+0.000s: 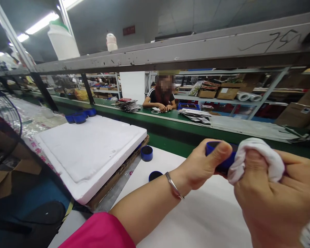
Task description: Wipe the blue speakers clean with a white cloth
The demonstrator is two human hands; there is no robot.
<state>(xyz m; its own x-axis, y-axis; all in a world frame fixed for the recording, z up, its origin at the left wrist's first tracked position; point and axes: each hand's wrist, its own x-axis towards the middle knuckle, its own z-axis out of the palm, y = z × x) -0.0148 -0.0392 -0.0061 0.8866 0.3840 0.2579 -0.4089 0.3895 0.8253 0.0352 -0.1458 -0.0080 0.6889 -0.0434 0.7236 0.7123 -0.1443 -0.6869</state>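
Left hand point(198, 167) curled firmly round blue cup point(229, 162), right hand point(279, 196) bunched on white cloth point(275, 163) against cup's right side, both raised over white counter point(206, 217), well apart from foam slab point(93, 148) edge leftward, green counter point(167, 137) ahead, loose cup point(146, 153) between slab and hands.

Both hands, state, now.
Left hand: closed, holding a round blue cup-shaped piece.
Right hand: closed, holding a bunched white cloth against that piece.
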